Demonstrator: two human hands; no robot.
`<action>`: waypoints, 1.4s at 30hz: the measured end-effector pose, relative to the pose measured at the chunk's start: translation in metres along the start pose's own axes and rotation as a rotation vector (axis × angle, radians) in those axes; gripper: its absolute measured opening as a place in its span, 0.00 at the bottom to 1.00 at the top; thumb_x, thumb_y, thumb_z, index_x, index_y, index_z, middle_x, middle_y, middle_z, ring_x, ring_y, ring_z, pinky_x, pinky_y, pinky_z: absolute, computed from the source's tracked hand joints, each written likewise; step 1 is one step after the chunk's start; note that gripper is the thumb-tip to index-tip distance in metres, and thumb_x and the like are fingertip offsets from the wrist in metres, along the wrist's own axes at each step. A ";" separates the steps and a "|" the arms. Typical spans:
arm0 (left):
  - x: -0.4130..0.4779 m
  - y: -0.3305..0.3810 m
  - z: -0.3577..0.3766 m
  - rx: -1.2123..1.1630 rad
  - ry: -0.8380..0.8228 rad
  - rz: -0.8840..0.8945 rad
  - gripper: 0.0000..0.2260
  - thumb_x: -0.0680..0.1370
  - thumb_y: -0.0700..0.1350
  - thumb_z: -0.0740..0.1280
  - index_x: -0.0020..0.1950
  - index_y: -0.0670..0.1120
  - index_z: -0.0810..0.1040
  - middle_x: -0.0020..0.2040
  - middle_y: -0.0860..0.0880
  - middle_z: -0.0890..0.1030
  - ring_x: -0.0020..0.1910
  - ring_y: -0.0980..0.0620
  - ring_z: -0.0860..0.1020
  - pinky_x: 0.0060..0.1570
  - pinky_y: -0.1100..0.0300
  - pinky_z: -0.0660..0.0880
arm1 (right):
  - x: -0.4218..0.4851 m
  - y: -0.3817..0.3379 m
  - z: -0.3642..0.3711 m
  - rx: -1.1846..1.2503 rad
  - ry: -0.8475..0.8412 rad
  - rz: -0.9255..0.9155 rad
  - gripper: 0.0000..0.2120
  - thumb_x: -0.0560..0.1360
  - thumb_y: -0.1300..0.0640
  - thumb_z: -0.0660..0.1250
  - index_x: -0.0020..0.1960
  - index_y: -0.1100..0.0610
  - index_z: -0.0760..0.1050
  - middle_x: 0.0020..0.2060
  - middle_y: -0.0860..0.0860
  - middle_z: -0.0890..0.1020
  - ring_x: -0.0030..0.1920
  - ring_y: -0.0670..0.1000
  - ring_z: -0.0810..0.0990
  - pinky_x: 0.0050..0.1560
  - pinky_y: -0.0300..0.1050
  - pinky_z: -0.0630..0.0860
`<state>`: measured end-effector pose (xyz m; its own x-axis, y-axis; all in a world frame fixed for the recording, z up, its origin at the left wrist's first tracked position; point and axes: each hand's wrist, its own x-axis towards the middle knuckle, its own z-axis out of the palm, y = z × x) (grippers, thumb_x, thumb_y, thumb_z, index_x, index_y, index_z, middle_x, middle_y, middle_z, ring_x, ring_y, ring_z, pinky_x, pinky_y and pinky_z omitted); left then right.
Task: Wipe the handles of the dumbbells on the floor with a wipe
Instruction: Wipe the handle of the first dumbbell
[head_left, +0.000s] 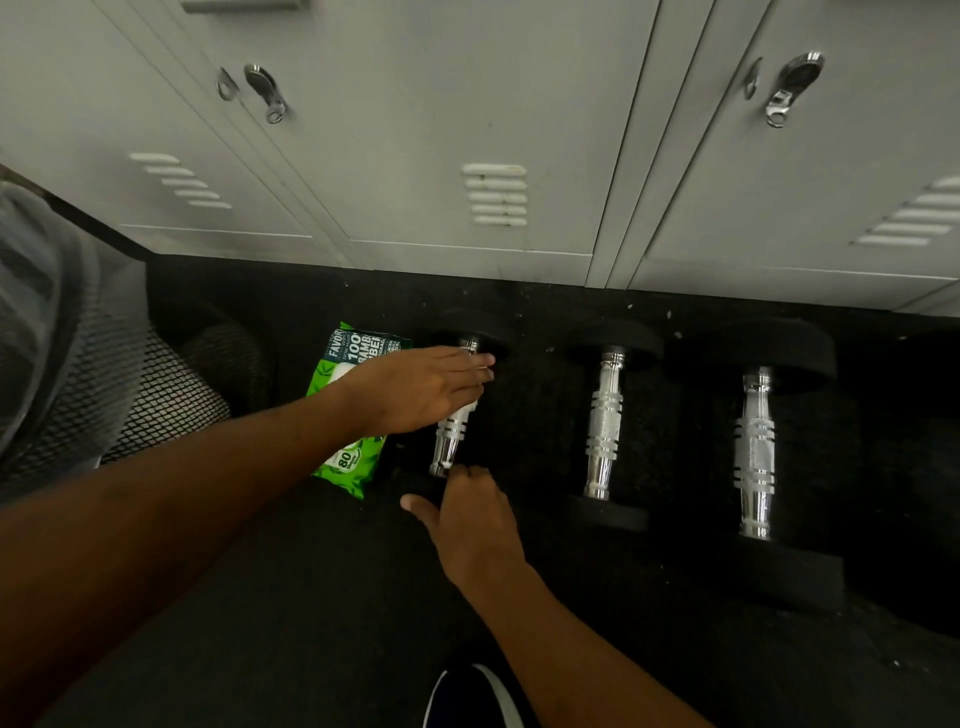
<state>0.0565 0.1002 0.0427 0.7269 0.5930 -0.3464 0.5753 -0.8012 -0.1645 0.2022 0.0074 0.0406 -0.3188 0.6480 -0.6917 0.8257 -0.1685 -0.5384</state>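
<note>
reaching across from the left, the left hand (415, 389) hovers flat over the far half of the chrome handle of the leftmost black-headed dumbbell (453, 434), fingers stretched out together toward the right and closed on nothing; whether the palm touches the metal cannot be told. the right hand (470, 519) rests at the near end of that same dumbbell, fingers curled over its black near head and thumb spread out to the left; it seems to steady the head, though how firmly it grips is unclear. no loose wipe shows in either hand. the green plastic pack of wipes (345, 462) lies on the dark rubber floor (311, 597) just left of this dumbbell, partly covered by the left wrist. two more dumbbells lie to the right, untouched: the middle chrome-handled dumbbell (604, 423) and the larger right chrome-handled dumbbell (756, 452), all three with handles running near to far. beyond them stands a row of grey metal lockers (467, 130). a dark shoe tip (467, 696) shows at the near edge.
</note>
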 end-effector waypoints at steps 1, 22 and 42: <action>0.005 -0.002 0.002 0.034 -0.064 0.036 0.22 0.78 0.39 0.65 0.73 0.40 0.69 0.74 0.41 0.67 0.76 0.45 0.62 0.73 0.52 0.56 | 0.000 0.000 0.000 -0.006 -0.001 -0.002 0.31 0.75 0.39 0.63 0.69 0.58 0.66 0.67 0.57 0.70 0.70 0.55 0.67 0.68 0.50 0.68; -0.021 0.029 0.015 -0.183 0.006 0.137 0.20 0.74 0.41 0.70 0.66 0.44 0.77 0.66 0.46 0.77 0.70 0.49 0.71 0.69 0.55 0.63 | -0.004 0.003 -0.003 0.018 0.008 -0.013 0.32 0.75 0.39 0.63 0.71 0.57 0.65 0.67 0.56 0.70 0.67 0.54 0.70 0.65 0.48 0.69; 0.038 -0.001 -0.008 0.220 -0.155 0.014 0.08 0.78 0.47 0.65 0.54 0.48 0.80 0.54 0.50 0.82 0.65 0.46 0.68 0.59 0.53 0.66 | -0.002 0.006 0.001 -0.042 0.048 -0.054 0.31 0.74 0.36 0.61 0.69 0.56 0.66 0.65 0.55 0.71 0.64 0.52 0.72 0.62 0.46 0.71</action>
<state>0.0862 0.1243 0.0374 0.6586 0.5760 -0.4843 0.4576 -0.8174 -0.3500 0.2072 0.0048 0.0386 -0.3414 0.6902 -0.6380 0.8272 -0.1017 -0.5527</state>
